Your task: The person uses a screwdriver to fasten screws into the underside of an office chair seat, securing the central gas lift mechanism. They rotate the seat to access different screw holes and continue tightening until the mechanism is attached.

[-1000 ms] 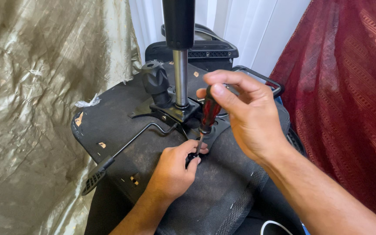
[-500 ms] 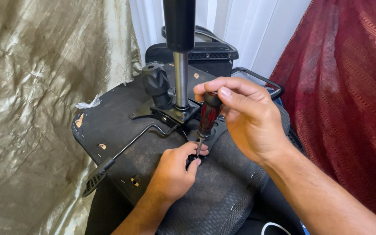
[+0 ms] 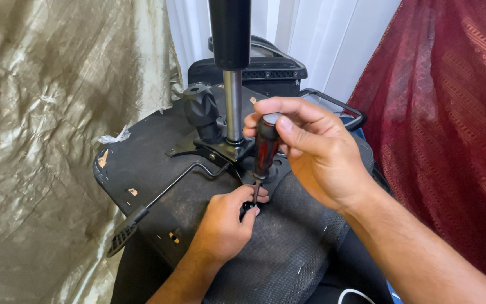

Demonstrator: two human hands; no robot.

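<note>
An upturned office-chair seat lies underside up, its black fabric worn at the left edge. The right hand is curled round the dark red handle of a screwdriver, thumb and fingers pinching it near the top; the tool stands nearly upright, its thin shaft running down to the seat's middle. The left hand rests on the seat below, fingertips pressed together round a small dark part at the screwdriver's tip; what that part is cannot be told. Just left of the screwdriver the gas column rises from the metal plate, with a black knob beside it. A bent lever reaches toward the seat's near-left corner.
</note>
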